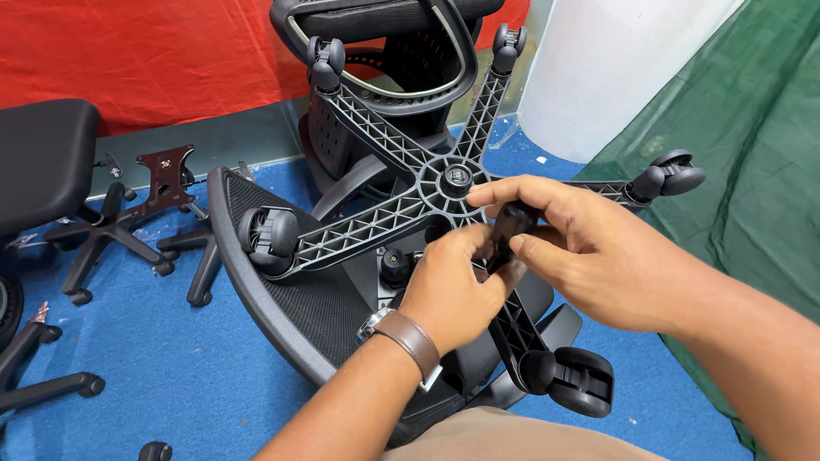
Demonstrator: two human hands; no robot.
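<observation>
Far left: a black seat cushion is cut off by the edge, and only part of it shows.
Floor: a blue carpet lies under everything.
Spare parts: a small star base with a brown metal plate sits on the carpet near the cushion. More black legs in the bottom left corner are cut off.
Chair: an upside-down black mesh chair lies in the middle. Its back is partly hidden behind the base.
Base: a black five-arm star base rests on top of the chair. One arm is hidden under the hands.
Wheels: a wheel sits on the left arm, and another wheel is low down near the person.
Left hand: the left hand, with a brown watch strap, curls its fingers around a small black part.
Right hand: the right hand pinches the same part from above, just over the base.
Hard to see: the part is mostly covered by fingers, so its shape is unclear.
Right side: a green cloth is cut off.
</observation>
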